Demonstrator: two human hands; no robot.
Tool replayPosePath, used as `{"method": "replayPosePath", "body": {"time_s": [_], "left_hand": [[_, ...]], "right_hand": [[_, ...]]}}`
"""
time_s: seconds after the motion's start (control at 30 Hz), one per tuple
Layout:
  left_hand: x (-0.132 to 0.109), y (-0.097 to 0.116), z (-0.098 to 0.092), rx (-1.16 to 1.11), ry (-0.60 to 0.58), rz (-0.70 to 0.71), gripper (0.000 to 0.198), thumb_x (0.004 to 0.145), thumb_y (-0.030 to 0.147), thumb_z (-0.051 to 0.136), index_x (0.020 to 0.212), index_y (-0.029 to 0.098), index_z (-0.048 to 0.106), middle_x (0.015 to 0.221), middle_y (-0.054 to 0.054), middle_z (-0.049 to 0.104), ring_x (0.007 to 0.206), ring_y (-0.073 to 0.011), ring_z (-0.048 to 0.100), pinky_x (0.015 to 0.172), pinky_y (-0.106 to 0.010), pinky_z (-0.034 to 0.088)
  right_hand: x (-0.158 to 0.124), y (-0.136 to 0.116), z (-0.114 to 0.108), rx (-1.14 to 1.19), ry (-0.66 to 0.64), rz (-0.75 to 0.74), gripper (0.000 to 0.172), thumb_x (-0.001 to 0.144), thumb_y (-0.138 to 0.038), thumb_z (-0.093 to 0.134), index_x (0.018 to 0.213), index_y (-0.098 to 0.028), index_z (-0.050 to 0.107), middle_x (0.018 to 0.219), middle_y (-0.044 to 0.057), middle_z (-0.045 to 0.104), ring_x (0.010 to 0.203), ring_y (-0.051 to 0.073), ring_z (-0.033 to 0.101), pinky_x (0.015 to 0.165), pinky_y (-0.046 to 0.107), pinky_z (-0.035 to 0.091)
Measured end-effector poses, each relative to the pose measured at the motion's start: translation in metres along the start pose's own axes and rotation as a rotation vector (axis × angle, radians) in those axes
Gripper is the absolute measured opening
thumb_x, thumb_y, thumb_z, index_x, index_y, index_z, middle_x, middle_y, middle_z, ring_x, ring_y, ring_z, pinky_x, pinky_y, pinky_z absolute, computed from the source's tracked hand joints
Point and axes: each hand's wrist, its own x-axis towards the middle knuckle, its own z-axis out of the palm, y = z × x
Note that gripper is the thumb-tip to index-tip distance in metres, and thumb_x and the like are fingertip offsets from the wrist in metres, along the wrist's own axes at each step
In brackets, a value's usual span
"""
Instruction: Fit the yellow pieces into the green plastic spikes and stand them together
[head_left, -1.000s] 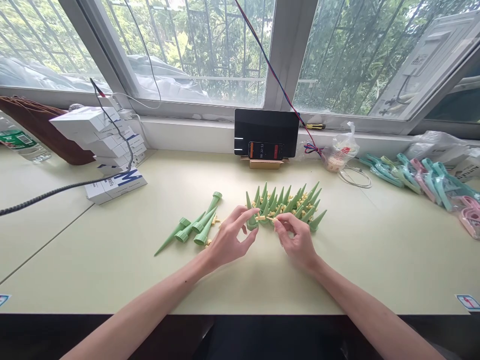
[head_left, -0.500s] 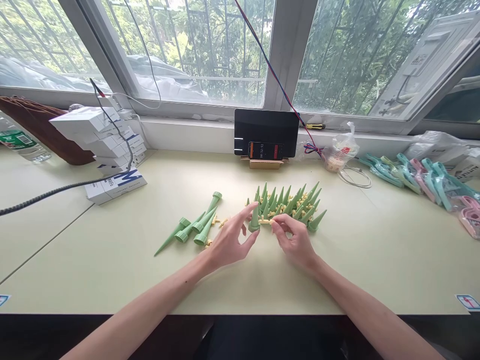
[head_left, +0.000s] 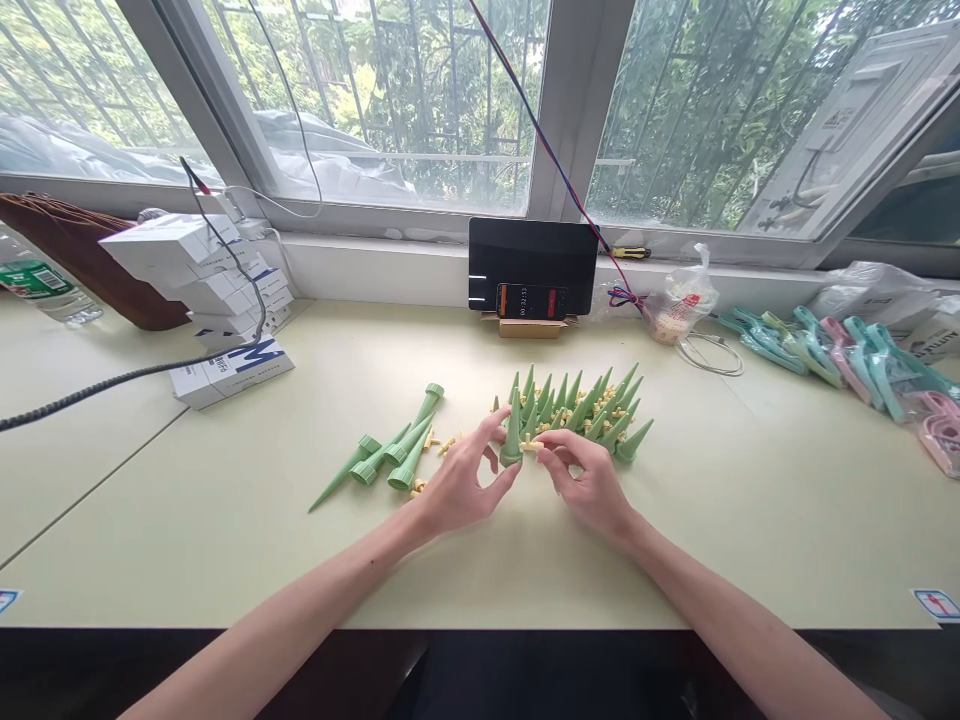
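A cluster of green plastic cone spikes with small yellow parts among them stands on the pale green table. My left hand pinches one green cone that points up at the cluster's front. My right hand pinches a small yellow piece held against the cone's base. Several longer green spikes lie flat to the left of my left hand, with a few yellow bits beside them.
A dark tablet with a phone leans at the window sill. Stacked white boxes and a black cable lie at left. A plastic bag and pastel clips sit at right.
My left hand has tilted the cone more upright and closed its fingers on it. My right hand has brought the yellow piece leftward to the cone's base.
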Motion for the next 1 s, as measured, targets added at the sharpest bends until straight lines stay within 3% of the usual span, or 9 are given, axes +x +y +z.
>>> {"method": "replayPosePath", "body": {"time_s": [0.27, 1.0], "left_hand": [[0.0006, 0.0015, 0.0, -0.012, -0.004, -0.032, 0.063, 0.09, 0.021, 0.06, 0.146, 0.028, 0.031, 0.1, -0.004, 0.065, 0.07, -0.0122, 0.062, 0.073, -0.03, 0.056], [-0.0011, -0.002, 0.0024, 0.003, -0.008, -0.041, 0.064, 0.09, 0.023, 0.061, 0.146, 0.028, 0.03, 0.098, -0.004, 0.065, 0.073, -0.0135, 0.06, 0.068, -0.028, 0.055]], "right_hand": [[-0.0006, 0.003, 0.0009, -0.001, 0.004, -0.033, 0.016, 0.099, -0.032, 0.055, 0.106, -0.021, 0.064, 0.093, 0.005, 0.067, 0.052, 0.01, 0.052, 0.048, 0.026, 0.046], [0.0017, -0.0002, 0.0002, -0.006, -0.013, -0.042, 0.019, 0.1, -0.036, 0.055, 0.103, -0.021, 0.066, 0.091, 0.005, 0.064, 0.055, 0.011, 0.051, 0.05, 0.026, 0.047]]}}
